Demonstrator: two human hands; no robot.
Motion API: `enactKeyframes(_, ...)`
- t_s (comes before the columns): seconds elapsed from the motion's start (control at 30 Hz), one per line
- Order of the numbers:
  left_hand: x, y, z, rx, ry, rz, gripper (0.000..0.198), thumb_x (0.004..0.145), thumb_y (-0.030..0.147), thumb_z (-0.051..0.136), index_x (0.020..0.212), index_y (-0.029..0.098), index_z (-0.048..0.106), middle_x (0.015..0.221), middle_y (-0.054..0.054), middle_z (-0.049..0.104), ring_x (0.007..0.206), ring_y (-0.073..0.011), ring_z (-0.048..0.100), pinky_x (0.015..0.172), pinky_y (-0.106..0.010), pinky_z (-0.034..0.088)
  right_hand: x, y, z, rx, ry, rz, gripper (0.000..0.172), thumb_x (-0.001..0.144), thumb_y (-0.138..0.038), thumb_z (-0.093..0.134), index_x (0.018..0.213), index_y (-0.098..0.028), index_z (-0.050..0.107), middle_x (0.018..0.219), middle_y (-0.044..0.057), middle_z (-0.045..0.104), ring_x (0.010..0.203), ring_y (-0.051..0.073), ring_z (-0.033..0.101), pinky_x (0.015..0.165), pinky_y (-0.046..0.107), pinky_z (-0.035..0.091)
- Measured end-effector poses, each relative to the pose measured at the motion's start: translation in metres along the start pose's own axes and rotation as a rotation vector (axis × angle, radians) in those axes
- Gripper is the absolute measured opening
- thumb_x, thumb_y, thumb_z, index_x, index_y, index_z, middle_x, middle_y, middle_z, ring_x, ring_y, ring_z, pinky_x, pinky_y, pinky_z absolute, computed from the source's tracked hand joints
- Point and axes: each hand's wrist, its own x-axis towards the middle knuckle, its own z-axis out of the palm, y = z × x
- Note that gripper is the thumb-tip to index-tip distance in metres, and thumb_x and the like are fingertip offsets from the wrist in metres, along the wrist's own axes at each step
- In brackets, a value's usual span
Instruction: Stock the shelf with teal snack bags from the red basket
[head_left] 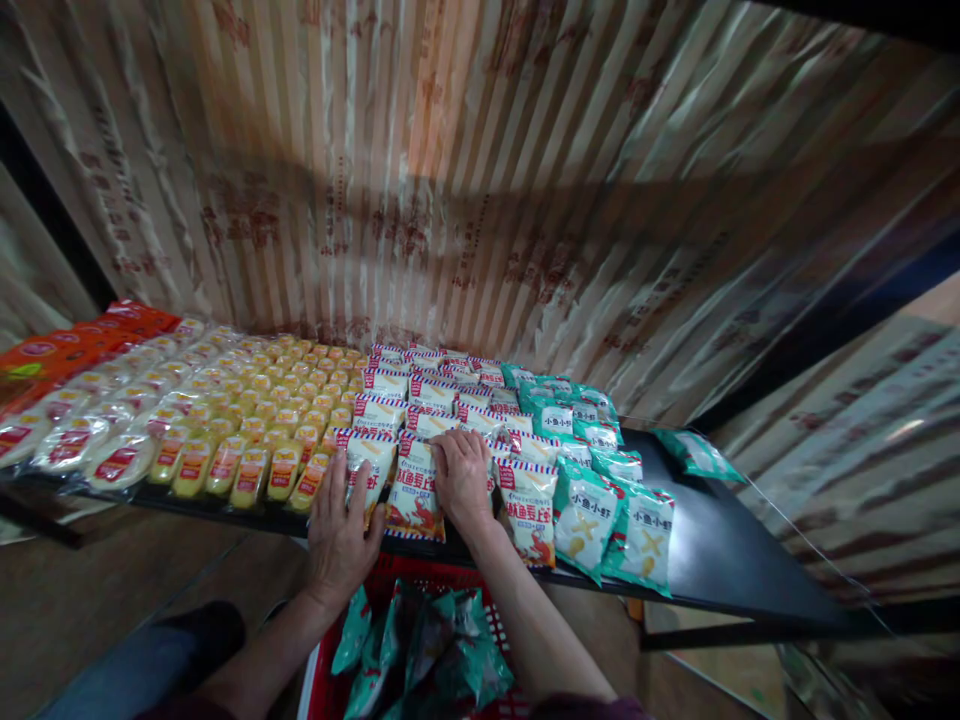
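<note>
My left hand (341,530) lies flat with fingers apart against the front of a white-and-red snack bag (376,455) at the shelf's front edge. Over the same front row rests my right hand (461,475), its fingers stretched and slightly bent across the tops of bags; the bag beneath it is mostly hidden. Between the two hands stands a white snack bag with a red picture (416,495). Just right of my right wrist leans another white-and-red bag (529,510). More of these bags fill the rows behind. Neither hand grips anything visibly.
Green snack bags (589,510) stand to the right, and one green bag (697,455) lies apart on the black shelf (735,550). Yellow packs (225,462), round clear packs (120,460) and orange bags (67,345) lie left. Below, a red basket (322,670) holds green bags.
</note>
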Motion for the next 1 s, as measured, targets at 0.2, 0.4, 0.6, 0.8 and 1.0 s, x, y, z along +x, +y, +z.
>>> enactKeyframes(0.2, 0.002, 0.002, 0.001, -0.038, 0.055, 0.003, 0.068, 0.085, 0.019, 0.054, 0.146, 0.012, 0.026, 0.153, -0.021, 0.023, 0.138, -0.0346, 0.029, 0.105, -0.049, 0.036, -0.001, 0.001, 0.002, 0.012, -0.008, 0.002, 0.015, 0.09, -0.016, 0.05, 0.086, -0.021, 0.064, 0.089, 0.005, 0.067, 0.093, 0.02, 0.054, 0.096, 0.039, 0.034)
enactKeyframes(0.4, 0.007, 0.0, 0.001, -0.092, 0.101, -0.022, 0.066, 0.086, 0.017, 0.05, 0.146, 0.011, 0.024, 0.151, -0.021, 0.028, 0.138, -0.032, 0.029, 0.106, -0.048, 0.036, -0.004, 0.004, 0.005, 0.031, 0.005, -0.006, 0.016, 0.09, -0.016, 0.049, 0.087, -0.021, 0.065, 0.091, 0.005, 0.066, 0.093, 0.02, 0.054, 0.097, 0.04, 0.033)
enactKeyframes(0.6, 0.02, -0.001, 0.005, -0.117, 0.1, -0.055, 0.064, 0.087, 0.018, 0.049, 0.146, 0.015, 0.024, 0.153, -0.019, 0.023, 0.14, -0.0327, 0.025, 0.108, -0.052, 0.034, -0.003, 0.002, 0.007, 0.038, 0.014, -0.002, 0.016, 0.09, -0.016, 0.049, 0.087, -0.021, 0.064, 0.091, 0.005, 0.067, 0.093, 0.02, 0.054, 0.098, 0.04, 0.032)
enactKeyframes(0.8, 0.027, 0.005, 0.01, -0.152, 0.09, -0.049, 0.06, 0.089, 0.018, 0.049, 0.145, 0.017, 0.027, 0.153, -0.018, 0.024, 0.141, -0.0314, 0.023, 0.108, -0.052, 0.034, 0.0, 0.0, 0.009, 0.03, 0.003, 0.012, 0.016, 0.089, -0.016, 0.049, 0.085, -0.022, 0.063, 0.088, 0.004, 0.066, 0.091, 0.02, 0.054, 0.098, 0.04, 0.032)
enactKeyframes(1.0, 0.025, 0.001, 0.013, -0.162, 0.059, 0.055, 0.061, 0.088, 0.016, 0.051, 0.144, 0.018, 0.029, 0.15, -0.016, 0.032, 0.141, -0.0301, 0.024, 0.109, -0.051, 0.033, 0.001, -0.005, 0.005, 0.006, 0.025, 0.03, 0.015, 0.089, -0.015, 0.048, 0.086, -0.022, 0.061, 0.085, 0.003, 0.066, 0.089, 0.02, 0.054, 0.099, 0.039, 0.031)
